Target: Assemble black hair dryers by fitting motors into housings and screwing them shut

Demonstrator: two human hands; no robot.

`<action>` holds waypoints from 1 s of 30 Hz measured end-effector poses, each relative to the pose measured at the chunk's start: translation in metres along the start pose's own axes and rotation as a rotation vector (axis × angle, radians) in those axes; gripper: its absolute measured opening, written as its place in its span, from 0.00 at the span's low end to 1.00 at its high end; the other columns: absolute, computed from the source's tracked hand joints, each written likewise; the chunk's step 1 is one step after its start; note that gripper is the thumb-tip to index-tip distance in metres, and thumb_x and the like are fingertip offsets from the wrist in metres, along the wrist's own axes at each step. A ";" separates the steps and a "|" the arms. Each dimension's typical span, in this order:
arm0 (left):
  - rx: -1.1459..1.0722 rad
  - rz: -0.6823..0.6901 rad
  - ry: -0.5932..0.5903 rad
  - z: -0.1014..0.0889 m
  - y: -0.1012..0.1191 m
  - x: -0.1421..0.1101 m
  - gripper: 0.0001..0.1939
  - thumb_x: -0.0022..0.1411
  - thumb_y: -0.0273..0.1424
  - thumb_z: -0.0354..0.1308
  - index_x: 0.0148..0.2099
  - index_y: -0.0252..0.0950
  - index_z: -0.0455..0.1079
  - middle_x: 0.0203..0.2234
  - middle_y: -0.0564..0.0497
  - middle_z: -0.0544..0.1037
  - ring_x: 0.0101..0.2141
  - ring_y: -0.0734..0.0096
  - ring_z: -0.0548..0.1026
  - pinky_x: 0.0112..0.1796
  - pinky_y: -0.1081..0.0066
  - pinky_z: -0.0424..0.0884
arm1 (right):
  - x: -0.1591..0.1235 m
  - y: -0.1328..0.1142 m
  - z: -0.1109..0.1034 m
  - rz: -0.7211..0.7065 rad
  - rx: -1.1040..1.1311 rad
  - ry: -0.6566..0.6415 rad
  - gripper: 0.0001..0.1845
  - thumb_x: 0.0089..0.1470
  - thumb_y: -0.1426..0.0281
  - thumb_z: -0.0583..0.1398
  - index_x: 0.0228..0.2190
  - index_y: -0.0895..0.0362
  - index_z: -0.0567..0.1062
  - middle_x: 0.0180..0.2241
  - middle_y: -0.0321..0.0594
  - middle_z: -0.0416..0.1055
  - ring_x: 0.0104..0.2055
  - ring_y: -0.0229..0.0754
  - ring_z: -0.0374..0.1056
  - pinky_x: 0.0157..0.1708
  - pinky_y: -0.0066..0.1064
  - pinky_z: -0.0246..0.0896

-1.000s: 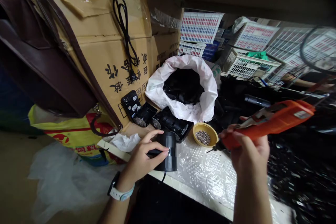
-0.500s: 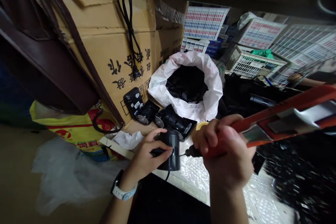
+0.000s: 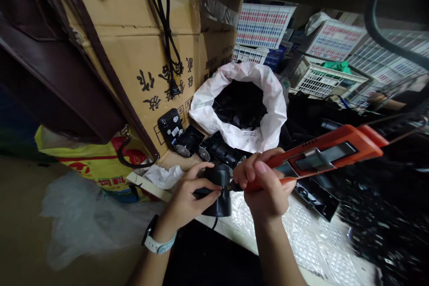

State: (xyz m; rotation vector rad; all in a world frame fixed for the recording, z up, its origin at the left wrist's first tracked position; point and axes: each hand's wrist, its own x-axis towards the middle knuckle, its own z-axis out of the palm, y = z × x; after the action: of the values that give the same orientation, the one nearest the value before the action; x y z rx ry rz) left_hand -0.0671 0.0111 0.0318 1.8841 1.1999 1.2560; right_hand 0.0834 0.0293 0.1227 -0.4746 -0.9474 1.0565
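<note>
Moving in closer, the right hand (image 3: pixel 263 183) is curling shut around one orange electric screwdriver (image 3: pixel 326 154), its bit touching one black cylindrical housing (image 3: pixel 219 192) that the left hand (image 3: pixel 182 201) is clasping.

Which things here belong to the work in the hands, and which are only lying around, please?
In use:
orange electric screwdriver in right hand
black cylindrical housing in left hand

Lying around:
coiled black power cord
brown cardboard carton
yellow printed sack
</note>
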 end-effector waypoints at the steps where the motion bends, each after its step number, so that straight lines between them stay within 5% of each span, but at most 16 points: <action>1: -0.002 0.006 0.001 0.000 0.000 0.000 0.04 0.60 0.30 0.62 0.37 0.42 0.79 0.55 0.48 0.69 0.56 0.60 0.68 0.58 0.58 0.63 | 0.000 0.001 0.000 0.003 0.002 0.003 0.11 0.48 0.70 0.65 0.24 0.55 0.65 0.16 0.26 0.61 0.13 0.31 0.57 0.14 0.25 0.55; 14: 0.011 0.046 -0.058 -0.004 -0.003 0.001 0.07 0.60 0.31 0.64 0.42 0.44 0.79 0.56 0.48 0.69 0.57 0.61 0.68 0.58 0.60 0.65 | -0.012 0.006 -0.002 -0.102 -0.162 -0.047 0.08 0.54 0.70 0.63 0.29 0.53 0.67 0.20 0.27 0.61 0.18 0.34 0.59 0.18 0.27 0.57; 21: 0.004 0.002 -0.064 -0.003 -0.004 -0.001 0.07 0.61 0.33 0.63 0.43 0.45 0.78 0.58 0.47 0.68 0.59 0.58 0.67 0.59 0.57 0.64 | -0.016 0.013 -0.010 -0.043 -0.174 -0.148 0.07 0.58 0.69 0.61 0.31 0.52 0.66 0.20 0.27 0.61 0.19 0.34 0.60 0.20 0.29 0.59; 30: 0.003 0.016 -0.037 -0.002 -0.008 0.000 0.10 0.59 0.34 0.64 0.44 0.41 0.73 0.57 0.45 0.70 0.57 0.56 0.68 0.57 0.56 0.66 | -0.012 0.015 0.006 0.008 -0.389 -0.238 0.10 0.44 0.76 0.64 0.25 0.54 0.66 0.20 0.30 0.67 0.20 0.36 0.62 0.20 0.30 0.58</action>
State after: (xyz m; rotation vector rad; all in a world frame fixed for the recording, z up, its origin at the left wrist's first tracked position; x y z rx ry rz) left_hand -0.0720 0.0147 0.0257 1.9145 1.1696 1.2235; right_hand 0.0681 0.0244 0.1097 -0.6825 -1.3751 0.9503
